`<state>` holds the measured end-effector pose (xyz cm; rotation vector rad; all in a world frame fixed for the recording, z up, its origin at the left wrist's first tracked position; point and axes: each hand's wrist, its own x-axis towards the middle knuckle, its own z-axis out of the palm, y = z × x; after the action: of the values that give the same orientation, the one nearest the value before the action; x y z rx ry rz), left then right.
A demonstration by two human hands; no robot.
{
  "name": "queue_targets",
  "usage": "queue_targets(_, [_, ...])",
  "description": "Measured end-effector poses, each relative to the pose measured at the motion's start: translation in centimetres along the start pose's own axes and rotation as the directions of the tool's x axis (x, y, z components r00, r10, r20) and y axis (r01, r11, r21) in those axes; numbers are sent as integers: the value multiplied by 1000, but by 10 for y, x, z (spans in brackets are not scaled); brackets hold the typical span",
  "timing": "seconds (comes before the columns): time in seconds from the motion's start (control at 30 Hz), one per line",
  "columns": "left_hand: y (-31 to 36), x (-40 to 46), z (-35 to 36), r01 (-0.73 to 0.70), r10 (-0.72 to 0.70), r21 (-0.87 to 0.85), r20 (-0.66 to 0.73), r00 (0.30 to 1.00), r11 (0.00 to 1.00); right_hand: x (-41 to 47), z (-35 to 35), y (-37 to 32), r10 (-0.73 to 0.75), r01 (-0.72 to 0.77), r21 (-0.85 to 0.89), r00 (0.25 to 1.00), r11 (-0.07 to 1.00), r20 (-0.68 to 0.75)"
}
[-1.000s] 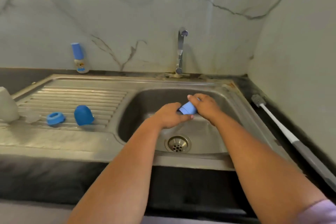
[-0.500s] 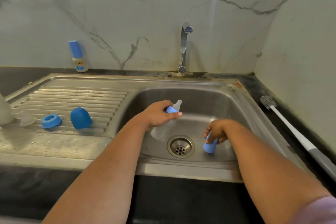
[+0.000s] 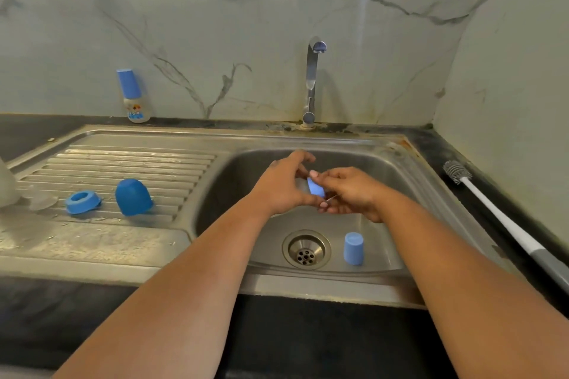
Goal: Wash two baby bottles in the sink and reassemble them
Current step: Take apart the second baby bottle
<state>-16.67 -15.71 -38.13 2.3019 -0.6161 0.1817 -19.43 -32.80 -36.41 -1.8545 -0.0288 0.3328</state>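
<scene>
Both hands meet over the sink basin (image 3: 385, 169). My left hand (image 3: 283, 184) grips a small baby bottle whose body is mostly hidden; only its blue collar (image 3: 315, 187) shows between the hands. My right hand (image 3: 348, 191) has its fingers curled round that blue collar. A light blue cap (image 3: 353, 248) stands upside down on the basin floor, right of the drain (image 3: 305, 249). A second small capped bottle (image 3: 133, 95) stands upright against the back wall. On the drainboard lie a blue ring (image 3: 82, 202), a dark blue dome cap (image 3: 133, 197) and a clear teat (image 3: 41, 200).
The tap (image 3: 312, 80) stands behind the basin with no water running. A bottle brush (image 3: 505, 224) with a white handle lies on the dark counter to the right. A pale object (image 3: 6, 184) is cut off at the left edge.
My right hand set the light blue cap down in the basin, let go of it and rose to the bottle's collar. My left hand kept hold of the bottle.
</scene>
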Motion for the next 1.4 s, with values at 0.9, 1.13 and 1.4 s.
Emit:
queue_targets(0.9, [16,5,-17,69,-108,-198,-194,975,978,9,-17,-10,-37,149,398,960,905,-276])
queue_targets(1.13, [3,-3,-41,654,-697,-580,196,690,485,1,-10,-14,-394,378,-145,914,914,-102])
queue_targets(1.4, [9,-2,-36,560,-650,-515,9,760,649,1,5,-17,-53,56,10,978,998,-202])
